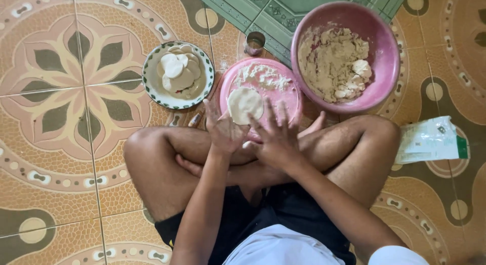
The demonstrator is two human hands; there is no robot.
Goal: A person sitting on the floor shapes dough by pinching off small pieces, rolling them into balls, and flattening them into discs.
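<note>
A flat round disc of pale dough (245,105) sits between the person's two raised hands, above the near rim of a pink plate (283,95) dusted with flour (263,75). The left hand (224,131) has its fingers spread open, the fingertips touching the disc's left edge; the right hand (276,138) is likewise open, fingers splayed, its tips at the disc's right and lower edge. Neither hand is closed around it.

Just right of the plate, touching it, stands a large pink bowl (385,52) holding crumbly beige dough (331,65). To the plate's left lies a white dish with a green patterned rim (152,88) stacked with finished discs (178,72). A small metal cup (255,43) stands behind the plate. A white and green bag (430,140) lies on the patterned tile floor (66,158) toward its right edge, beside the person's crossed legs (162,158).
</note>
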